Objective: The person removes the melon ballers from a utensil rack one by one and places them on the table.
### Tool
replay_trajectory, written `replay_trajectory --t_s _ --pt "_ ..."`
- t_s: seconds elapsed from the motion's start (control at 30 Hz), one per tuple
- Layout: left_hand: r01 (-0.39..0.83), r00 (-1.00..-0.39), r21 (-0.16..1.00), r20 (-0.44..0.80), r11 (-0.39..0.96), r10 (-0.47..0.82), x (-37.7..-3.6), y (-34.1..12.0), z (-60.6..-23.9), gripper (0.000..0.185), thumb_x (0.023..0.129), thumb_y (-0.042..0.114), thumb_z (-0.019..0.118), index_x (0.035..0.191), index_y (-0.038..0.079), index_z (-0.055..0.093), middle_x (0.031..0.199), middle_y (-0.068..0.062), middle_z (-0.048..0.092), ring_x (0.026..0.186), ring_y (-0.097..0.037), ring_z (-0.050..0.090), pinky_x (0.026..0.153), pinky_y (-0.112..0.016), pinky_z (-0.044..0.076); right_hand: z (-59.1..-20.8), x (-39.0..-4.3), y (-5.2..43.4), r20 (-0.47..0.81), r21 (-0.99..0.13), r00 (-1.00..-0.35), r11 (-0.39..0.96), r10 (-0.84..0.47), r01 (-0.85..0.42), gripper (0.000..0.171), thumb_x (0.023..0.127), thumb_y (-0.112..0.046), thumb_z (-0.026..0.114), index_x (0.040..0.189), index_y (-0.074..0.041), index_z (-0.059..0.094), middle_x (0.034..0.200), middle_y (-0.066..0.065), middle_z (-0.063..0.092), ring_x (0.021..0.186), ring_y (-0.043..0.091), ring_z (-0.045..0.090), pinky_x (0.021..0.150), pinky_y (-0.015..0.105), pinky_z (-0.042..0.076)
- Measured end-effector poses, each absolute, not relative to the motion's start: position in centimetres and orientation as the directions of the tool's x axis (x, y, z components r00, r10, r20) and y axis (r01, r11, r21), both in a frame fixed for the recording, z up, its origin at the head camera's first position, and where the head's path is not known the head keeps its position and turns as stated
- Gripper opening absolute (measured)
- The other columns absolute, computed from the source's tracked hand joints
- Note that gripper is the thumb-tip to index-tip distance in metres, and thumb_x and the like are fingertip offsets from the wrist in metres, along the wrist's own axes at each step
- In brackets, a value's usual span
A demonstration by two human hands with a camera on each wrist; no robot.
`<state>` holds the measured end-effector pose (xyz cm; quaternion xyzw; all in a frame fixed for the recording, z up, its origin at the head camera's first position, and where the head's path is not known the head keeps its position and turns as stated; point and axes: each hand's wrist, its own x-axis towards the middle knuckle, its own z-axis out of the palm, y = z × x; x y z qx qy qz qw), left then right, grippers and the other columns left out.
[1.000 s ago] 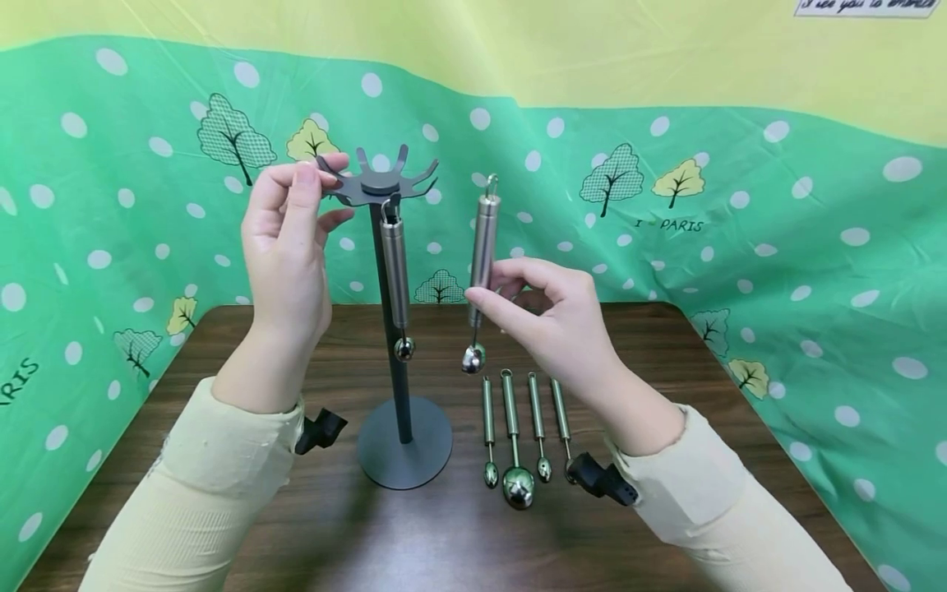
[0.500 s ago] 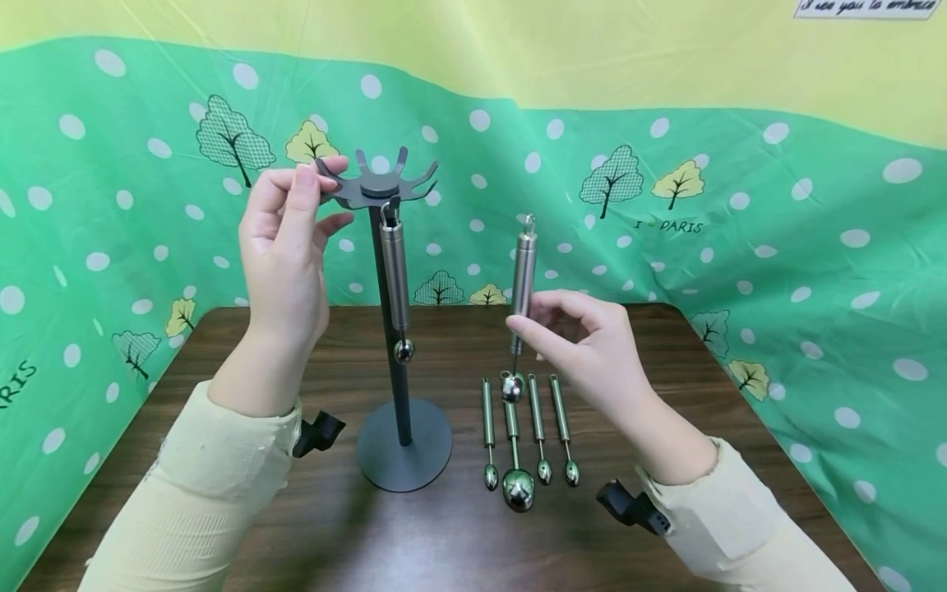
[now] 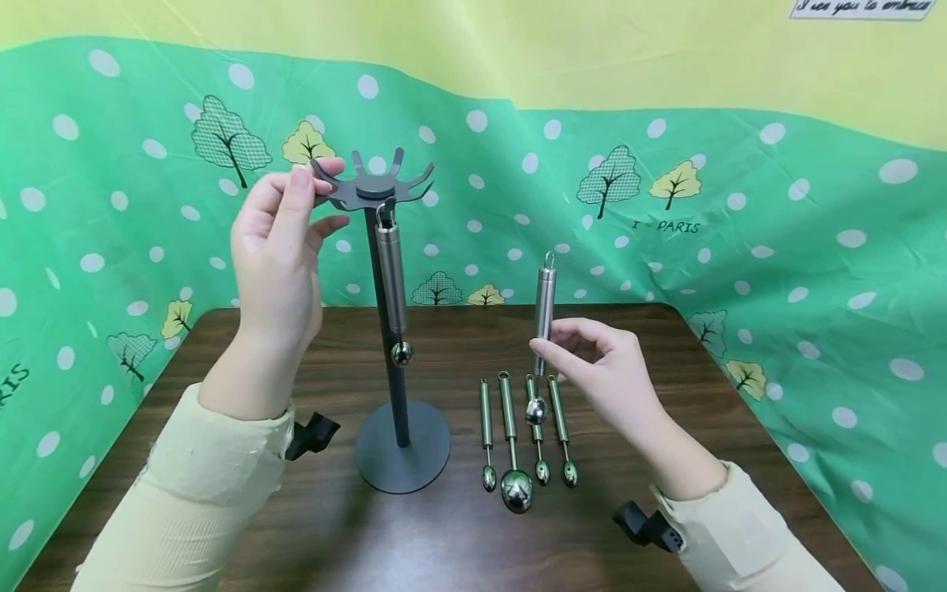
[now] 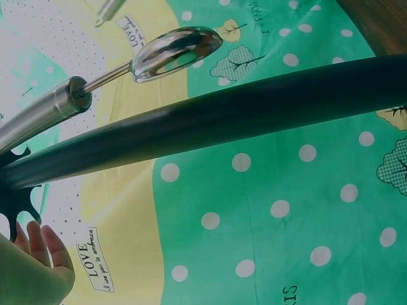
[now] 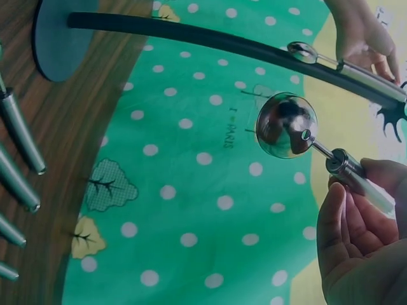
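With thumb and fingertips, my left hand (image 3: 274, 238) pinches one hooked arm of a dark grey hanging rack (image 3: 376, 191). On one of the rack's front hooks hangs a steel scoop (image 3: 392, 271), bowl downward; it shows close up in the left wrist view as a scoop (image 4: 178, 54) with an oval bowl. My right hand (image 3: 607, 370) holds a second steel scoop (image 3: 545, 304) upright by its handle, loop on top. The right wrist view shows the held scoop's rounded bowl (image 5: 286, 125). It is apart from the rack and in front of the scoops on the table.
Several steel scoops lie in a row on the dark wooden table (image 3: 296, 534), among them a larger one (image 3: 516, 489). To their left stands the rack's round base (image 3: 403, 460). A green and yellow patterned cloth (image 3: 740, 107) hangs behind.
My right hand has carried its scoop to the right and down, away from the rack and over the row of scoops. The left hand keeps its hold on the rack.
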<state>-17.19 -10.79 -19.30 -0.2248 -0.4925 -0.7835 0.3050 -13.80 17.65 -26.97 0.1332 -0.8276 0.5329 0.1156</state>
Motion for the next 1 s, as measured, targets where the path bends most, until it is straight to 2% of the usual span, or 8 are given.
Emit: replay_trajectory --t_s 0.27,0.37,0.6,1.0 --pt "0.730 -0.682 0.619 0.686 -0.290 -0.253 -17.2 -11.0 -19.3 0.018 0.095 0.012 0.050 0.080 0.010 0.060 0.106 -0.017 0.062 0.095 -0.027 0.057 0.075 -0.034 0.046 -28.5 -14.2 18.8 0.302 -0.853 -0.951 0.429 -0.061 -0.298 0.023 0.082 -0.024 0.072 0.095 -0.005 0.068 0.074 0.001 0.065 0.059 0.010 0.061 0.057 0.028 0.054" --pt "0.727 -0.685 0.623 0.684 -0.288 -0.251 -17.1 -10.9 -19.3 0.018 0.095 0.012 0.050 0.080 0.010 0.060 0.105 -0.016 0.062 0.095 -0.027 0.056 0.075 -0.035 0.046 -29.0 -14.3 19.3 0.303 -0.846 -0.952 0.445 -0.052 -0.293 0.023 0.082 -0.024 0.071 0.095 -0.005 0.068 0.074 0.002 0.064 0.058 0.013 0.060 0.056 0.028 0.053" --pt "0.667 -0.743 0.654 0.620 -0.357 -0.252 -16.8 -10.9 -18.9 0.017 0.094 0.010 0.052 0.080 0.001 0.058 0.104 -0.014 0.062 0.098 -0.024 0.054 0.079 -0.036 0.039 -30.3 -14.5 20.4 0.269 -0.846 -0.963 0.471 -0.028 -0.250 0.024 0.083 -0.024 0.071 0.094 -0.004 0.068 0.071 0.004 0.062 0.055 0.013 0.059 0.054 0.027 0.052" --pt "0.688 -0.725 0.658 0.644 -0.306 -0.244 -16.8 -11.0 -19.1 0.017 0.094 0.013 0.053 0.079 0.007 0.060 0.103 -0.014 0.063 0.095 -0.025 0.055 0.078 -0.035 0.038 -32.9 -14.9 22.1 0.153 -0.848 -0.988 0.513 -0.005 -0.134 0.028 0.083 -0.029 0.070 0.096 -0.004 0.067 0.075 0.011 0.065 0.059 0.016 0.059 0.054 0.028 0.052"
